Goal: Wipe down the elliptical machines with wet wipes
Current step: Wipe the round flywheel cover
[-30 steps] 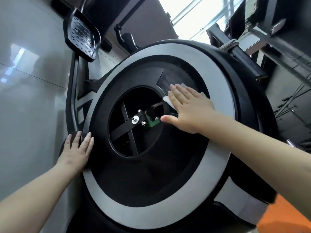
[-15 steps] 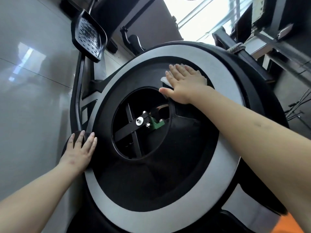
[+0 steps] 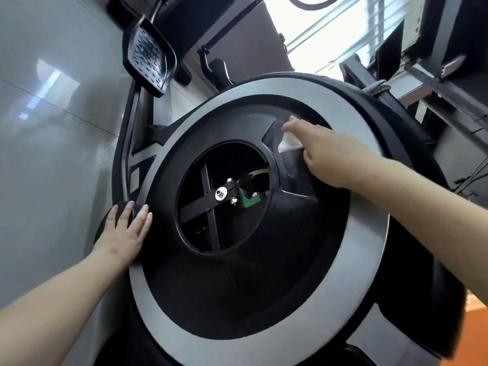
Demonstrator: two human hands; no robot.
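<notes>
Head view, looking down along both bare forearms at the side of an elliptical machine (image 3: 264,299). Its flywheel housing fills the frame: black disc, broad silver ring (image 3: 351,281) around it, round opening in the middle showing black cross-spokes, a bolt with washer (image 3: 220,194) and a small green bracket (image 3: 249,202). Right hand (image 3: 330,151) reaches to the upper right of the black disc, just inside the silver ring, above and right of the opening. A white wet wipe (image 3: 287,144) sits under the fingers, pressed against the black panel; only a crumpled corner shows below the thumb side. Fingers lie close together over the wipe; exact grip on it cannot be told, the fingertips are blurred. A faint damp sheen marks the panel just below the wipe. Left hand (image 3: 124,233) rests flat on the housing's left edge, fingers straight and slightly spread, tips touching the rim of the silver ring, holding nothing. A black treaded foot pedal (image 3: 149,59) stands upper left on its arm. Grey glossy wall (image 3: 52,128) at left; bright window (image 3: 330,35) at top.
</notes>
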